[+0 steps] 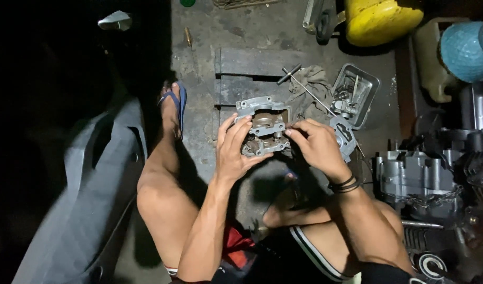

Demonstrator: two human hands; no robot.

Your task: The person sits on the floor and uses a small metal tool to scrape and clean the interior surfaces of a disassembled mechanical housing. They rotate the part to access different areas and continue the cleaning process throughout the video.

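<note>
A grey cast-metal engine cylinder head (pixel 263 122) is held up in front of me above the floor. My left hand (pixel 235 148) grips its left side, fingers wrapped over the edge. My right hand (pixel 316 143) pinches its right edge with fingertips; black bands circle that wrist. The lower part of the casting is hidden behind my fingers.
A metal tray of small parts (pixel 368 84), a T-handle wrench (pixel 306 89) on a rag (pixel 319 79) and a wooden pallet (pixel 252 63) lie ahead. An engine block (pixel 420 173) stands right. A yellow container (pixel 381 18) sits far right; grey bodywork (pixel 99 179) lies left.
</note>
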